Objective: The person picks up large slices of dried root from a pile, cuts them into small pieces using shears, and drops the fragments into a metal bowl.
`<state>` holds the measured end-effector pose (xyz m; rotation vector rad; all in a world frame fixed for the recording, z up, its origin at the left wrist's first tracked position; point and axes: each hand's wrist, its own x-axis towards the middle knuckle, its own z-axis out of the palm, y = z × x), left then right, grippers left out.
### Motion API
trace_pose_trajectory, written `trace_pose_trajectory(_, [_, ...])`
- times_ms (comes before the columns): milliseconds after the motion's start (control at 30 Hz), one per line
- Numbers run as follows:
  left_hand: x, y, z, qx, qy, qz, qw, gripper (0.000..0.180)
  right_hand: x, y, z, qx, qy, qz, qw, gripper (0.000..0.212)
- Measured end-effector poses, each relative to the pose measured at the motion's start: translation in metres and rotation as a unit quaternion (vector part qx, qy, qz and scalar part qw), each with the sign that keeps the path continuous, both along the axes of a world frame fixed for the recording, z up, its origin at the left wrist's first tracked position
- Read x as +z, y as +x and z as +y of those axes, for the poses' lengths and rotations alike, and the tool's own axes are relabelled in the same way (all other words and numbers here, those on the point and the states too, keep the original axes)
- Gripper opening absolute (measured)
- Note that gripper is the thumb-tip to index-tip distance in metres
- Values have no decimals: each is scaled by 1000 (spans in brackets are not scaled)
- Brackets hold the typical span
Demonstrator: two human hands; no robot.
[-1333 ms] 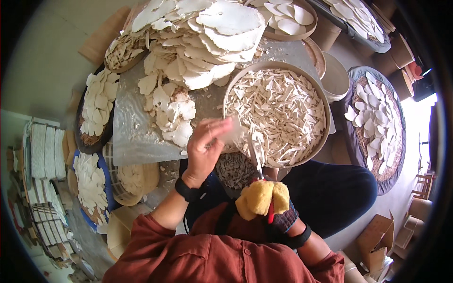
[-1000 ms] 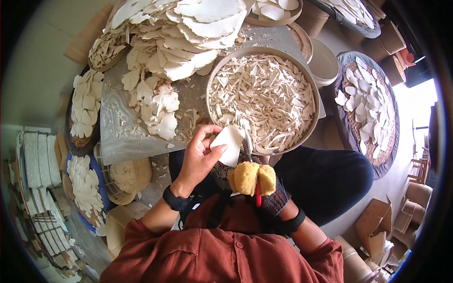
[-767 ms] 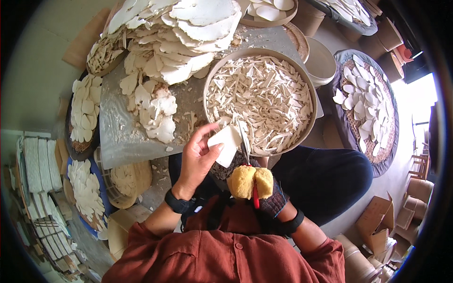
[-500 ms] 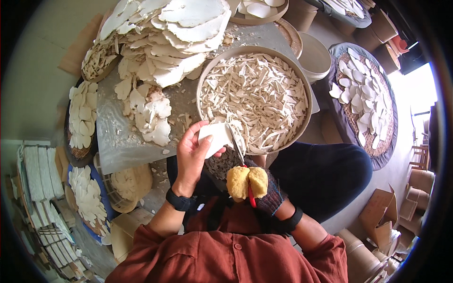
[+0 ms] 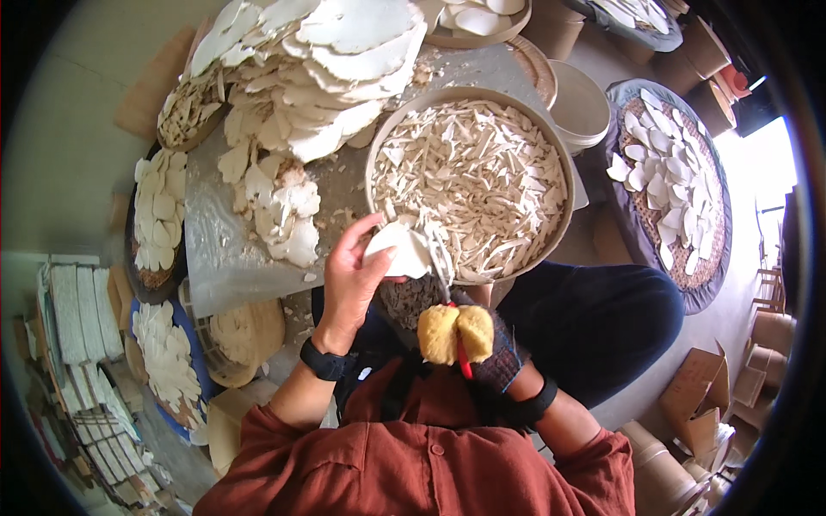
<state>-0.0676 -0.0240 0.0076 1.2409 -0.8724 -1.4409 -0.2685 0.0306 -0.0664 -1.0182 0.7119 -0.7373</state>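
Between the thumb and fingers of my bare left hand (image 5: 348,284) is a thin white slice (image 5: 397,251) with a rounded edge. My right hand (image 5: 501,365), in a dark knitted glove, grips red-handled scissors (image 5: 443,262) whose handles are padded with yellow sponge (image 5: 439,335). The blades point away from me, up against the right edge of the slice. Just beyond, a round shallow basket (image 5: 569,198) holds a heap of narrow white offcuts (image 5: 469,176). The slice and blades are over the basket's near left rim. Sponge and glove hide most of my right fingers.
A tall stack of large ragged white sheets (image 5: 344,77) stands on the plastic-covered table (image 5: 211,267), with broken pieces (image 5: 280,211) beside it. Trays of rounded slices lie left (image 5: 163,353) and right (image 5: 667,172). A white bucket (image 5: 578,103) stands behind the basket; a cardboard box (image 5: 695,391) sits lower right.
The slice has tilted in my left hand, and its upper edge looks rounder. The scissor blades have shifted slightly along its right side. The whole view has moved a little.
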Motion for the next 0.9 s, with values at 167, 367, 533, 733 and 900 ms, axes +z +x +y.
trace_pose_trajectory(167, [-3, 11, -10, 22, -17, -57, 998, 32, 25, -8, 4, -17, -38, 74, 996, 47])
trace_pose_trajectory(367, [59, 1, -87, -514, 100, -253, 814, 33, 81, -25, 18, 42, 308, -129, 942, 29])
trace_pose_trajectory(533, [80, -87, -121, -305, -56, 43, 950, 68, 84, -10, 22, 153, 74, -61, 984, 23])
trace_pose_trajectory(733, [81, -51, -86, -296, -110, -14, 949, 34, 112, -7, 4, 162, -94, -65, 980, 29])
trace_pose_trajectory(900, [28, 29, -27, -243, 10, -17, 970, 24, 102, 5, -10, 188, -179, 71, 963, 28])
